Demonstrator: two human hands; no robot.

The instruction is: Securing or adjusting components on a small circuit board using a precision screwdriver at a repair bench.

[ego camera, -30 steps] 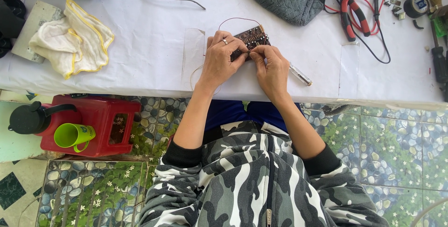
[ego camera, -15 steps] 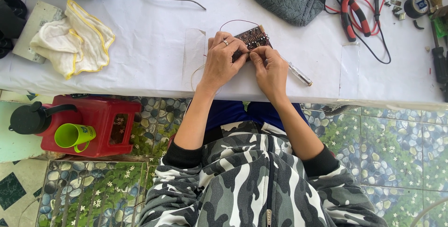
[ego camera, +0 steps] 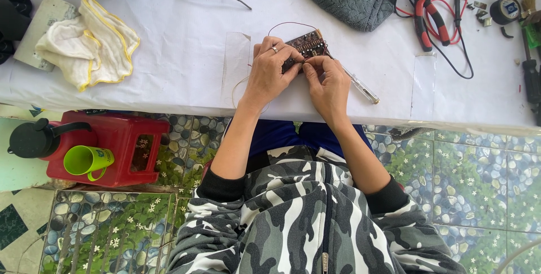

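Both the left hand [ego camera: 269, 76] and right hand [ego camera: 328, 84] pinch a circuit board [ego camera: 304, 45] over the white-covered table [ego camera: 186, 54] above pebble-tiled floor [ego camera: 479, 178].

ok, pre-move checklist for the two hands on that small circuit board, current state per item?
1. Circuit board held: ok, left hand grips its near edge.
2. Right hand at the board: ok, fingertips meet the left hand's at the board edge.
3. Thin wire clear of snags: ok, it loops free above the board.
4. Clear-handled screwdriver within reach: ok, lies beside the right hand.
5. Pliers clear of the work: ok, off to the right.
6. Contact point on the board: cannot tell, fingers hide it.
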